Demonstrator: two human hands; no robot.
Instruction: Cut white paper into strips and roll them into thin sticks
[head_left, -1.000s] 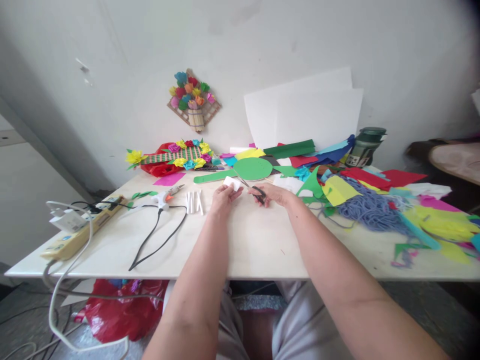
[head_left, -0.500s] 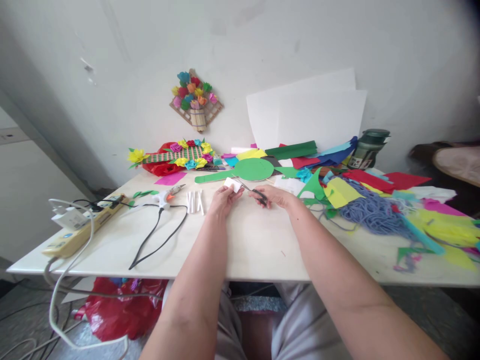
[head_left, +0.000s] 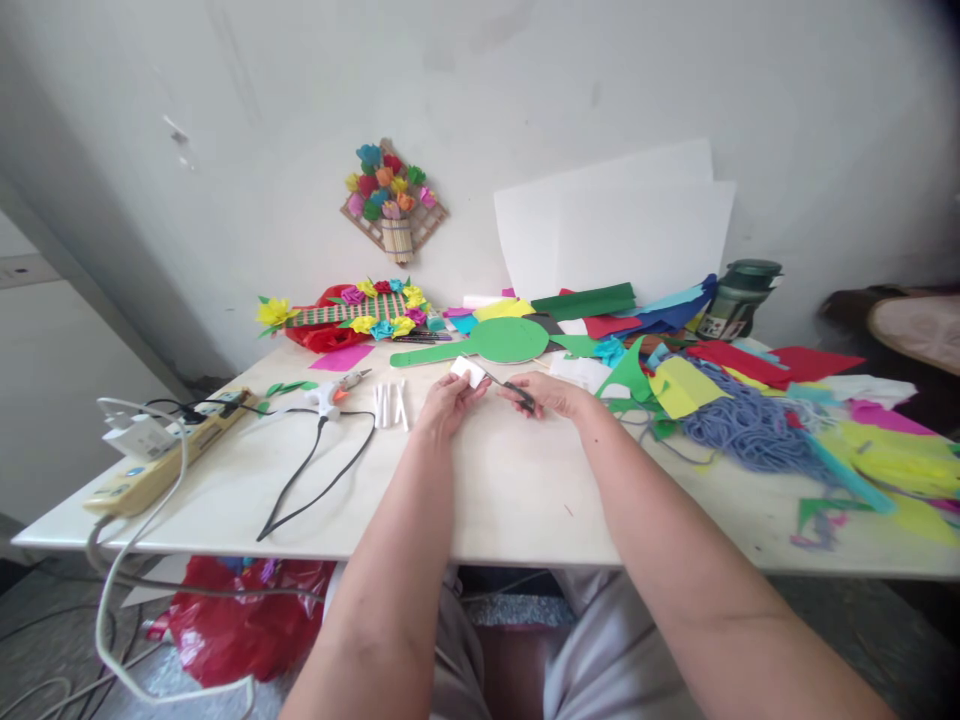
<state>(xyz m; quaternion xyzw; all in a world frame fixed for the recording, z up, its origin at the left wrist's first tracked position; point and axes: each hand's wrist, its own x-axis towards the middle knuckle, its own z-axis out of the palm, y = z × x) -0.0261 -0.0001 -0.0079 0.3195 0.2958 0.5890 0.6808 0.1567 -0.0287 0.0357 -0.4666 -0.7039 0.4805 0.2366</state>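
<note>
Two hands | left hand (head_left: 444, 404) pinches white piece (head_left: 469, 371) | scissors (head_left: 510, 386) half-hidden in right hand (head_left: 547, 394)

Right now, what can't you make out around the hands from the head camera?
- Scissors: handles hidden inside the right hand; the blades are too small to tell whether they are open.
- White piece: near edge covered by the left hand; material unclear.
- Dark green bottle: label too small to read.
</note>
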